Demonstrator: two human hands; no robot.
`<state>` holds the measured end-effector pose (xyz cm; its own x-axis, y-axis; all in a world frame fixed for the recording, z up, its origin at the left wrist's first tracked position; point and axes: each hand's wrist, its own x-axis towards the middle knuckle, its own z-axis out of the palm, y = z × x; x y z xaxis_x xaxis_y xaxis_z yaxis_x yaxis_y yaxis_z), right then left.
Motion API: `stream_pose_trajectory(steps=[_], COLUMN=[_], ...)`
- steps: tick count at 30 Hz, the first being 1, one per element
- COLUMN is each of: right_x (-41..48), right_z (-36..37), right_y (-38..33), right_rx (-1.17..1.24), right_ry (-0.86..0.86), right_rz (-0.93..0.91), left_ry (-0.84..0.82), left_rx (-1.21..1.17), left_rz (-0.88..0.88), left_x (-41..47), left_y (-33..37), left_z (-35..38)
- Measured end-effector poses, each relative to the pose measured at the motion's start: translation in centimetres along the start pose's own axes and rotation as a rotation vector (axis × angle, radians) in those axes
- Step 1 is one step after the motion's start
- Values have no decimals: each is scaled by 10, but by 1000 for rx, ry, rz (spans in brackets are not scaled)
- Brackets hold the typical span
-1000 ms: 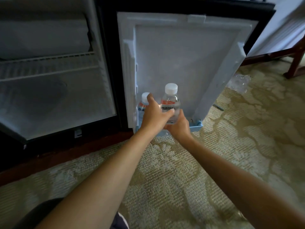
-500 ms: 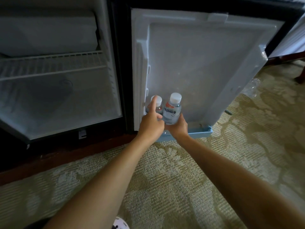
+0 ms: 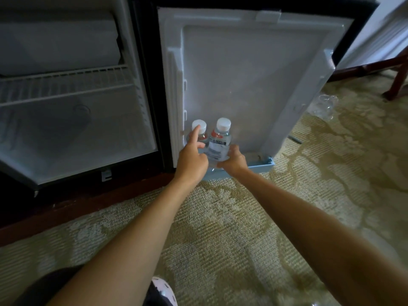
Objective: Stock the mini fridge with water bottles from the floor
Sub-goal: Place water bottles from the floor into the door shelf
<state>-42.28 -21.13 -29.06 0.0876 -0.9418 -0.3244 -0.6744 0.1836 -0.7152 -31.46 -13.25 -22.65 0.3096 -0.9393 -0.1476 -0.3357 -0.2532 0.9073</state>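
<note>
Both my bare forearms reach forward over the patterned carpet (image 3: 231, 228) toward the foot of the open fridge door (image 3: 247, 74). My left hand (image 3: 191, 162) points upward: its index finger (image 3: 195, 135) is straight, the tip resting on the white cap of the left water bottle (image 3: 203, 129), while the other fingers are folded toward the palm. My right hand (image 3: 234, 161) is curled round the lower body of the right water bottle (image 3: 219, 140), gripping it from the right side.

The two clear bottles stand upright, touching side by side, in the pale blue door shelf (image 3: 261, 165) at the bottom of the door, pushed to its hinge end. Each has a white cap and a red-orange band below the neck. The right one also shows a white label with a dark strip, and its writing is too blurred to read.

To the left, the mini fridge (image 3: 77, 133) stands open with a white wire shelf (image 3: 66, 85) across it. Beyond the door, crumpled clear plastic wrap (image 3: 323, 107) lies on the carpet near a dark red wooden chair leg (image 3: 399, 80).
</note>
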Motion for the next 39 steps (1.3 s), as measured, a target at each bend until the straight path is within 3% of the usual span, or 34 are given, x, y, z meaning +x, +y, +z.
stream_pose_trajectory(steps=[4, 10, 16, 21, 24, 28, 35, 39], right_x=[-36, -127, -217, -270, -285, -289, -282, -273], right_z=[-17, -57, -93, -95, -94, -96, -91, -100], right_y=[10, 55, 147, 235, 269, 294, 308, 306], right_rx=[-30, -45, -43, -294, -457, -452, -415, -425], right_ry=[99, 208, 257, 260, 230, 138, 203, 145], right_rz=[-117, -208, -65, 90, 268, 445, 368, 292], left_ry=[27, -201, -536, -704, -708, -675, -673, -688], left_rx=[83, 264, 534, 565, 596, 666, 715, 728], left_rz=[41, 69, 136, 146, 151, 152, 113, 123], left_x=[-19, -68, -127, -178, -200, -212, -208, -210], left_y=[9, 21, 26, 13, 0, -16, -28, -27], left_z=[4, 35, 83, 125, 140, 143, 135, 137])
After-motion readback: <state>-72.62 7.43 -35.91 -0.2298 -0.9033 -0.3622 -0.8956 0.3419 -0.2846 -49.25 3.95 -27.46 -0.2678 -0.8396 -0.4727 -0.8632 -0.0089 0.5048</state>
